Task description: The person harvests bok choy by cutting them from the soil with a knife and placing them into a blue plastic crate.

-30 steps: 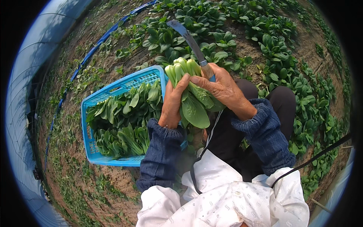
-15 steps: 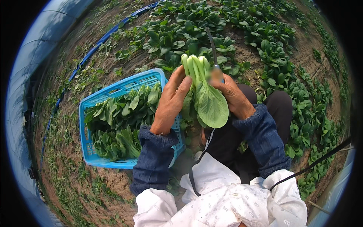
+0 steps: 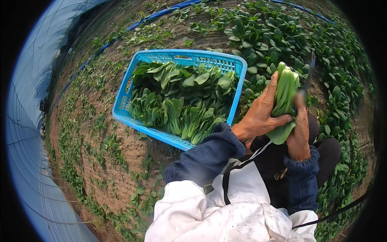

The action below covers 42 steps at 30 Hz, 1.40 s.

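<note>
My left hand (image 3: 263,111) is closed round a bunch of bok choy (image 3: 285,92), its pale stem ends up and a broad leaf hanging below. On the bunch's right side, my right hand (image 3: 298,135) grips a sickle (image 3: 312,67) whose narrow dark blade points up and away. A blurred patch hides the sickle's handle and part of the right fingers. To the left of both hands stands a light-blue plastic basket (image 3: 139,128). Leafy bok choy bunches (image 3: 177,109) lie in it in rows, stems toward the near side.
Growing bok choy (image 3: 278,32) covers the ground ahead and to the right. Bare soil with small weeds (image 3: 117,149) lies on the left. A blue hose (image 3: 161,13) crosses the far ground. Blue sheeting (image 3: 32,121) forms a curved wall at the left.
The view has swung left, so basket and hands appear farther right. My left fingers have wrapped further round the bok choy, which now leans slightly. The sickle stays in my right hand.
</note>
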Each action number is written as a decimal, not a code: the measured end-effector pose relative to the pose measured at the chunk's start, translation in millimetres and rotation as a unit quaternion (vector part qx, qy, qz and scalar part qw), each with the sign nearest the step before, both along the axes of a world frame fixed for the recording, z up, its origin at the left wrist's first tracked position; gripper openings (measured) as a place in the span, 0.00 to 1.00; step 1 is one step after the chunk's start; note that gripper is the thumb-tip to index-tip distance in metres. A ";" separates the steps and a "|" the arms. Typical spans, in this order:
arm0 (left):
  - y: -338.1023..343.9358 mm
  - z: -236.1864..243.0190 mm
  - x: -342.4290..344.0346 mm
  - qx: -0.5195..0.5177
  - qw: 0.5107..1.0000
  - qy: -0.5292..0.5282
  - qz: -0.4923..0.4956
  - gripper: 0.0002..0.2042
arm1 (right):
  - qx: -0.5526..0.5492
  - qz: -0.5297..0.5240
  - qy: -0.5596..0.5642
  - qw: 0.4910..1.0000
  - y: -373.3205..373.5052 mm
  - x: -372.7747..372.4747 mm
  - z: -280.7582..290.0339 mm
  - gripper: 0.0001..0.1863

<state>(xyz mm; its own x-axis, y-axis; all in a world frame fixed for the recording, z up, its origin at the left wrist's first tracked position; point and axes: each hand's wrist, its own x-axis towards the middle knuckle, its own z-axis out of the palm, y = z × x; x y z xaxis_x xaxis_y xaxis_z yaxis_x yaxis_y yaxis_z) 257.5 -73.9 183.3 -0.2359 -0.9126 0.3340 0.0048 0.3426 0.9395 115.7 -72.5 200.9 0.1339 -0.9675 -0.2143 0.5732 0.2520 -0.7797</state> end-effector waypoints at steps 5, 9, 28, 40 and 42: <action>18.7 3.0 9.4 0.070 0.993 0.040 0.091 0.48 | -0.008 0.043 0.091 0.995 -4.5 8.6 -6.1 0.24; 27.5 8.0 38.8 0.199 0.943 0.263 0.035 0.34 | -0.059 0.089 0.146 0.984 -8.2 17.1 -0.1 0.21; -23.8 1.6 433.0 0.129 0.613 -0.586 0.514 0.43 | 0.091 0.077 0.121 0.985 -14.2 23.8 -18.6 0.19; -30.2 -221.7 473.3 0.285 0.576 -0.610 0.464 0.34 | 0.145 0.054 0.166 0.974 -35.3 48.7 -31.4 0.17; -34.1 -226.7 472.7 0.292 0.562 -0.621 0.462 0.34 | 0.143 0.055 0.162 0.975 -37.0 50.9 -32.1 0.18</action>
<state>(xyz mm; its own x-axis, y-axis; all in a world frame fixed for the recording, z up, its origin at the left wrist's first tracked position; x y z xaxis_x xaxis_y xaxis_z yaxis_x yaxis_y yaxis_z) 730.2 -108.0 -43.5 0.7088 -0.7053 0.0151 -0.7048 -0.7089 -0.0254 166.6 -109.5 168.8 0.1145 -0.8460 -0.5207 0.2660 0.5311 -0.8045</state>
